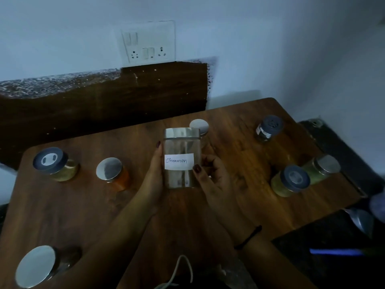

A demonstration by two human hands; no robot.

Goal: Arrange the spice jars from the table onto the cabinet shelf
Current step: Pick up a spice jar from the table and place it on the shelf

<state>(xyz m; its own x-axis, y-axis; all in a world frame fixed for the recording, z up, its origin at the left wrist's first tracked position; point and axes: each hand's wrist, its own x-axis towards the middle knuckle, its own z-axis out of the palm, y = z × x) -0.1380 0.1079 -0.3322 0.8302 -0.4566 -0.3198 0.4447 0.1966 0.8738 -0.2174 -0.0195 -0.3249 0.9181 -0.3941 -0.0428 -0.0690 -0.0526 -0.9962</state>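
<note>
Two hands are on one jar: the left hand (155, 174) grips the left side of the cinnamon jar (181, 147), and the right hand (214, 174) curls round its right side, thumb at the edge of the white label (179, 161), handwritten "Cinnamon". The clear, steel-lidded jar stands upright between the palms over the wooden table (229, 205); whether its base touches the wood cannot be told. Left of the left hand sit an orange-filled jar (112, 173) and a dark-lidded jar (54, 164). Right of the right hand, a yellow-filled jar (291, 181) and a green-filled jar (325, 166) stand close together.

rear jar (199, 126) half hidden, right-edge object (377, 205) blurred
</note>
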